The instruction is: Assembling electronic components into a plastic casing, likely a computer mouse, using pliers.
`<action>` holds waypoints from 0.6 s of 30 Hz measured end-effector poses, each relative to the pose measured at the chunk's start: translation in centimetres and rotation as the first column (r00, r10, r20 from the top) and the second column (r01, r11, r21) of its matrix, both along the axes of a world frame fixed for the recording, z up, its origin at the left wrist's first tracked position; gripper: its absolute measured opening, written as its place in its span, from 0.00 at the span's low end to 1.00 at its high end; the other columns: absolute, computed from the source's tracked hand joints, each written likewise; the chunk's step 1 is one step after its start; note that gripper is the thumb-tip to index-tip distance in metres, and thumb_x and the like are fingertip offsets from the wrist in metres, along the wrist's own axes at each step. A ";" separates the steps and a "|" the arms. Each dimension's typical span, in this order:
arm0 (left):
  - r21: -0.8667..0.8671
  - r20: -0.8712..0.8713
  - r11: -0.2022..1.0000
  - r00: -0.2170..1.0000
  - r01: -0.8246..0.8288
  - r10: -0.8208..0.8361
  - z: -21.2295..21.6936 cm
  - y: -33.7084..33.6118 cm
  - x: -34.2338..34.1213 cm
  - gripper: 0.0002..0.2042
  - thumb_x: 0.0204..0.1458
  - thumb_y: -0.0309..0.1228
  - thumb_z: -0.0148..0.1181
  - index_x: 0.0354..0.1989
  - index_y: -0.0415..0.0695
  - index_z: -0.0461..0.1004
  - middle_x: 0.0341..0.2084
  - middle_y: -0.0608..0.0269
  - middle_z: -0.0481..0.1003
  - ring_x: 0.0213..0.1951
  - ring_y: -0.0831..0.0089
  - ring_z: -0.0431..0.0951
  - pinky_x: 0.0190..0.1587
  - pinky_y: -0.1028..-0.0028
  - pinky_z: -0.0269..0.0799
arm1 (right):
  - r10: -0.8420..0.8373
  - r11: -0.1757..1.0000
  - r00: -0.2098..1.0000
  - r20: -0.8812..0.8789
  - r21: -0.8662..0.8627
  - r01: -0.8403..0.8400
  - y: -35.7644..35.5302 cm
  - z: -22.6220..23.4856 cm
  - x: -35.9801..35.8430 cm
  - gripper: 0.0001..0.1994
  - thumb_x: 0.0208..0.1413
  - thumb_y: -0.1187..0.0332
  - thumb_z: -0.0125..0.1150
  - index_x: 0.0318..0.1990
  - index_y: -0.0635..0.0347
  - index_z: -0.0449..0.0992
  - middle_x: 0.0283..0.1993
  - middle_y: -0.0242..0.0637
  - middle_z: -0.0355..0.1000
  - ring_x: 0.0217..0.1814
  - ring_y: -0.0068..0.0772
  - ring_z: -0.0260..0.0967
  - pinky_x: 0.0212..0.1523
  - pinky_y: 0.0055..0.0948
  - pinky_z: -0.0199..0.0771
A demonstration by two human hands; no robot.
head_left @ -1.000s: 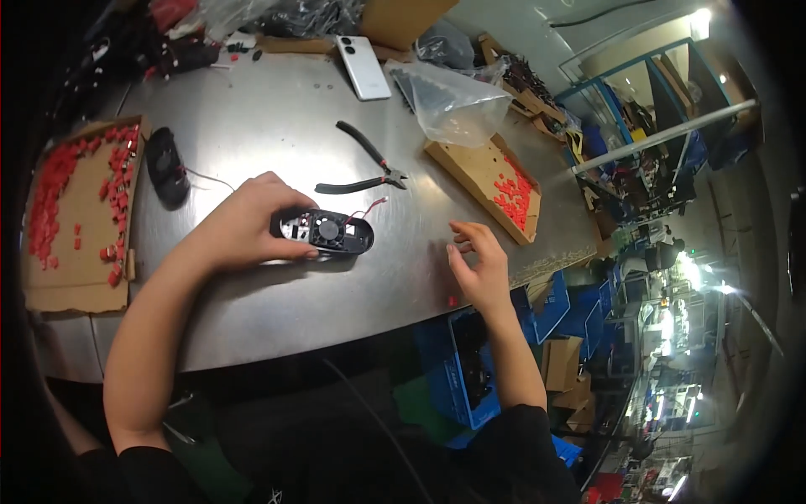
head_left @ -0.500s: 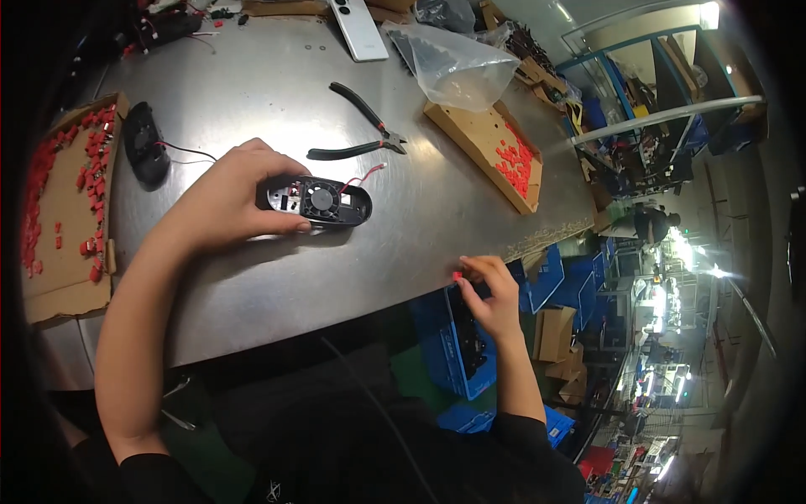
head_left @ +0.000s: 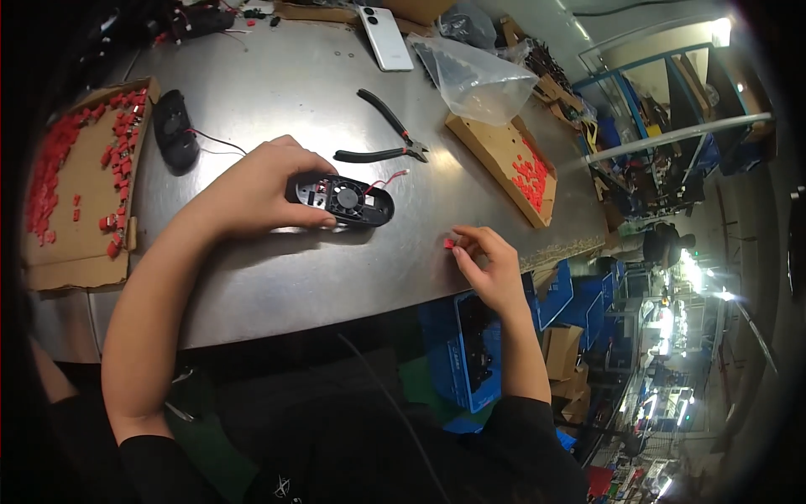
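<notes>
My left hand [head_left: 267, 186] is closed round the left end of a black oval plastic housing [head_left: 382, 207], thumb on the near side. Inside the housing sit a small square fan [head_left: 347, 200] and a light-coloured board, and a red wire pair with a white connector [head_left: 400, 174] sticks up out of it. Over the table's front edge, my right hand [head_left: 487, 262] pinches a small red part [head_left: 449, 244] between thumb and fingertips. Beyond the housing lie black-handled cutting pliers [head_left: 382, 134], their jaws pointing right. A second black oval housing [head_left: 175, 133] with a thin cable rests at the left.
A cardboard tray [head_left: 92, 227] of red parts stands at the far left. Another cardboard tray [head_left: 483, 147] with small red pieces is at the right, beside a clear plastic bag [head_left: 478, 80]. A white phone [head_left: 386, 39] lies at the back. Blue crates [head_left: 460, 361] stand below the table edge.
My right hand has moved up and slightly left with the red part, nearer the housing. The whole view has shifted a little; my left hand keeps its hold on the housing.
</notes>
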State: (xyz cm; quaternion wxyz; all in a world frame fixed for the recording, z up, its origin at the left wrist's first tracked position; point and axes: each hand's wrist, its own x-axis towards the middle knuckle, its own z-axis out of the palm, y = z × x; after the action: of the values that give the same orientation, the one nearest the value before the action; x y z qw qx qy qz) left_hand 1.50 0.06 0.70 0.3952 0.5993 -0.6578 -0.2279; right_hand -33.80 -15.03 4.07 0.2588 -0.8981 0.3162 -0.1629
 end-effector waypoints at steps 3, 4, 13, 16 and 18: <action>0.020 0.012 1.000 1.000 0.001 -0.001 0.3 0.1 0.2 0.27 0.44 0.43 0.80 0.49 0.40 0.82 0.38 0.53 0.80 0.47 0.57 0.77 0.50 0.63 0.75 | 0.018 0.999 1.000 -0.024 0.030 -0.018 -0.3 0.0 0.3 0.11 0.56 0.77 0.69 0.47 0.65 0.83 0.39 0.36 0.77 0.36 0.25 0.75 0.39 0.24 0.75; 0.022 0.006 1.000 1.000 -0.008 0.008 0.2 0.2 0.2 0.27 0.44 0.43 0.80 0.49 0.40 0.82 0.38 0.53 0.80 0.47 0.57 0.77 0.50 0.63 0.75 | 0.030 0.999 0.999 -0.039 0.026 -0.029 -0.4 -0.1 0.5 0.11 0.56 0.77 0.69 0.47 0.65 0.82 0.38 0.35 0.77 0.36 0.24 0.74 0.38 0.24 0.74; -0.021 0.003 0.999 0.999 0.032 -0.032 0.1 0.0 0.4 0.25 0.44 0.43 0.79 0.47 0.40 0.83 0.38 0.55 0.83 0.47 0.55 0.78 0.51 0.62 0.76 | 0.205 0.974 0.965 0.162 0.061 -0.217 1.1 1.9 9.3 0.07 0.55 0.77 0.71 0.42 0.65 0.83 0.38 0.34 0.77 0.34 0.22 0.72 0.37 0.22 0.71; -0.065 0.033 0.998 0.999 0.027 -0.025 -0.1 0.5 0.7 0.24 0.44 0.43 0.79 0.47 0.41 0.83 0.37 0.55 0.83 0.47 0.55 0.78 0.50 0.61 0.76 | 0.364 0.929 0.927 0.093 0.035 -0.369 2.4 2.5 15.3 0.07 0.55 0.75 0.72 0.39 0.65 0.82 0.35 0.36 0.76 0.33 0.26 0.73 0.36 0.24 0.72; -0.064 0.027 0.998 0.999 0.027 -0.025 0.0 0.3 0.6 0.24 0.45 0.43 0.79 0.46 0.41 0.83 0.36 0.54 0.83 0.46 0.55 0.78 0.50 0.61 0.76 | 0.368 0.930 0.927 0.066 -0.009 -0.369 2.2 1.7 17.2 0.06 0.55 0.74 0.72 0.38 0.65 0.82 0.35 0.37 0.75 0.33 0.29 0.74 0.36 0.26 0.73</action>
State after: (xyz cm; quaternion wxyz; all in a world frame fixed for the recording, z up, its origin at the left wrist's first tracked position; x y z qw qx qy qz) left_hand 2.13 0.31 0.70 0.4026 0.5807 -0.6777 -0.2035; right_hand -16.64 -12.79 5.77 0.2965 -0.9352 0.1335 -0.1405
